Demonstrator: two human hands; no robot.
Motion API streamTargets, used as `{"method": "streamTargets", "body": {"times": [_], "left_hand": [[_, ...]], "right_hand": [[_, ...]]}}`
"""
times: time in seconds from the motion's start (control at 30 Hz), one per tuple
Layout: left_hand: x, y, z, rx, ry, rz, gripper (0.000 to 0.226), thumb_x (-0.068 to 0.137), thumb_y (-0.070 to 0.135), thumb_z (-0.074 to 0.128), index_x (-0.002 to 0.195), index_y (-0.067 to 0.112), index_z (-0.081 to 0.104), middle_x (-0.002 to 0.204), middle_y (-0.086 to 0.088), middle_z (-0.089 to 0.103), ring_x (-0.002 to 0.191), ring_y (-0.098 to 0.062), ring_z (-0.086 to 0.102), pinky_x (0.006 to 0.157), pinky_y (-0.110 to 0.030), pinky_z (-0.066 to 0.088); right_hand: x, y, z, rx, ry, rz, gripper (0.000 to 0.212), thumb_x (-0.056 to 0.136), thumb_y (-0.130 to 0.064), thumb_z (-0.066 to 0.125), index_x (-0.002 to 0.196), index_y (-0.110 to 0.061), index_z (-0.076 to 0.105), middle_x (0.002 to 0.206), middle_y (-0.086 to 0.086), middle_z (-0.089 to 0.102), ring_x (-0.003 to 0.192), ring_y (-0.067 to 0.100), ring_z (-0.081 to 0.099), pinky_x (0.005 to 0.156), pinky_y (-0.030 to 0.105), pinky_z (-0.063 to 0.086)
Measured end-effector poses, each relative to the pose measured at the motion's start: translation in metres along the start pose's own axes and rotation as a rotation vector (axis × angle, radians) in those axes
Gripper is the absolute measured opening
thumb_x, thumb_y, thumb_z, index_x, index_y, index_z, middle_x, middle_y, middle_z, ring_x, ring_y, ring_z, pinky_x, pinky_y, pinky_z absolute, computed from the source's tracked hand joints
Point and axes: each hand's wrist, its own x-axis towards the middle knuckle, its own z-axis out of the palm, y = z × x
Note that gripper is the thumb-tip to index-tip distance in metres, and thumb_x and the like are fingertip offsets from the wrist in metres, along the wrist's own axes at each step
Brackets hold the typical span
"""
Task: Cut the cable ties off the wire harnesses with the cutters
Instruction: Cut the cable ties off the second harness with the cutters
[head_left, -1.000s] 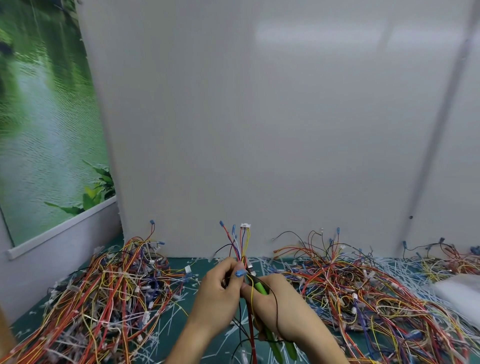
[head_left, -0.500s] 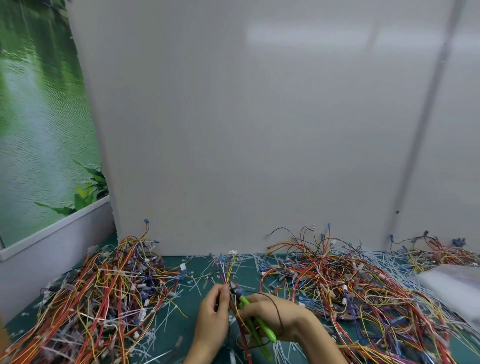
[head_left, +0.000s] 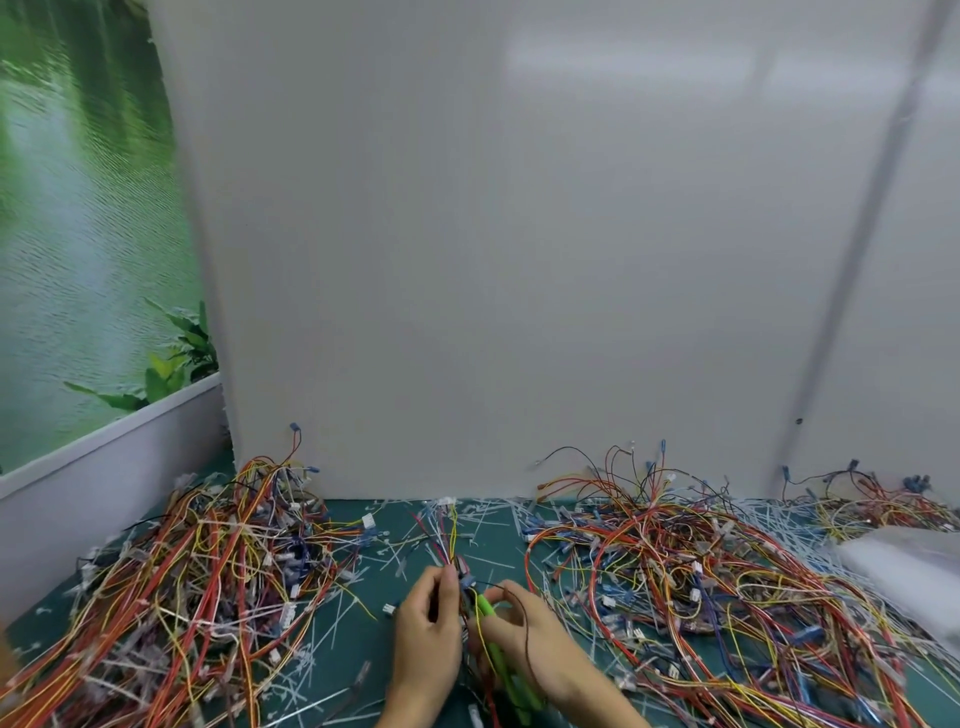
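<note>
1. Left hand (head_left: 428, 618): fingers curled, thumb and fingertips pinching one harness (head_left: 444, 540) at its near end. The wires fan from the pinch toward the far panel (head_left: 519, 260), with a white plug at the far tip.
2. Right hand (head_left: 535, 642): wrapped round the green handles of the cutters (head_left: 491, 623). The nose points far-left into the bundle, just beside the left hand's pinch. The blades are lost among wires and blur, so I cannot tell whether they sit on a tie.
3. Change: a second ago the harness stood upright, tips against the panel, hands raised. Now both hands are low over the green mat (head_left: 363, 525), and the harness lies nearly flat along it, between the two heaps. The cutters have stayed in the right hand throughout.
4. Reading: the look-over in the air seems finished, and the harness has probably come down for a steadier snip. The next tie is likely close to the pinch.
5. Surroundings:
   - The left heap (head_left: 208, 571) and right heap (head_left: 701, 571) of harnesses lie well apart from the hands.
   - Cut ties (head_left: 488, 519) litter the mat, so many cuts are done. I cannot tell which heap is finished.
   - A white bag (head_left: 904, 561) lies far right.
</note>
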Motion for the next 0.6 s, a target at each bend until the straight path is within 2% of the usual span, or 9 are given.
{"method": "streamTargets", "body": {"times": [0.13, 0.2, 0.33, 0.43, 0.53, 0.6], "left_hand": [[0.000, -0.001, -0.001, -0.010, -0.009, -0.001, 0.028, 0.104, 0.026, 0.051, 0.085, 0.015, 0.067, 0.061, 0.001, 0.055, 0.058, -0.005, 0.046, 0.056, -0.021, 0.038], [0.000, -0.002, 0.000, -0.026, -0.015, -0.018, 0.028, 0.104, 0.026, 0.051, 0.083, 0.015, 0.066, 0.060, 0.004, 0.052, 0.057, -0.007, 0.044, 0.056, -0.025, 0.038], [0.002, -0.001, 0.002, -0.082, -0.030, -0.049, 0.033, 0.104, 0.025, 0.052, 0.073, 0.021, 0.061, 0.059, 0.009, 0.050, 0.056, -0.006, 0.043, 0.055, -0.021, 0.036], [0.003, -0.001, 0.001, -0.092, -0.030, -0.036, 0.034, 0.104, 0.024, 0.052, 0.071, 0.025, 0.062, 0.059, 0.009, 0.051, 0.057, -0.002, 0.044, 0.054, -0.017, 0.036], [0.003, -0.002, 0.002, -0.106, -0.005, -0.012, 0.033, 0.104, 0.020, 0.052, 0.075, 0.027, 0.065, 0.059, 0.011, 0.052, 0.057, 0.000, 0.044, 0.053, -0.015, 0.037], [0.002, -0.002, 0.003, -0.104, 0.021, 0.015, 0.034, 0.104, 0.017, 0.052, 0.076, 0.030, 0.066, 0.059, 0.013, 0.053, 0.056, 0.003, 0.044, 0.053, -0.012, 0.037]], "right_hand": [[-0.004, 0.014, 0.006, 0.023, 0.043, -0.078, 0.018, 0.096, -0.009, 0.069, 0.105, -0.002, 0.056, 0.070, -0.003, 0.066, 0.065, 0.013, 0.053, 0.064, 0.025, 0.042], [-0.005, 0.018, 0.007, 0.018, 0.053, -0.090, 0.017, 0.097, -0.009, 0.068, 0.107, -0.002, 0.056, 0.069, -0.003, 0.065, 0.064, 0.013, 0.051, 0.065, 0.026, 0.040], [-0.005, 0.017, 0.009, 0.034, 0.075, -0.091, 0.020, 0.097, -0.012, 0.069, 0.108, -0.002, 0.056, 0.067, -0.002, 0.065, 0.061, 0.014, 0.050, 0.065, 0.029, 0.040], [-0.005, 0.015, 0.011, 0.046, 0.074, -0.079, 0.024, 0.095, -0.012, 0.069, 0.108, 0.001, 0.054, 0.064, -0.002, 0.063, 0.054, 0.011, 0.048, 0.058, 0.025, 0.039], [-0.005, 0.013, 0.011, 0.031, 0.078, -0.065, 0.018, 0.097, -0.006, 0.066, 0.107, 0.003, 0.054, 0.062, -0.003, 0.060, 0.054, 0.011, 0.045, 0.055, 0.025, 0.036], [-0.004, 0.007, 0.009, 0.016, 0.064, -0.040, 0.013, 0.097, -0.007, 0.065, 0.103, -0.003, 0.055, 0.063, -0.002, 0.061, 0.055, 0.013, 0.048, 0.056, 0.026, 0.039]]}}
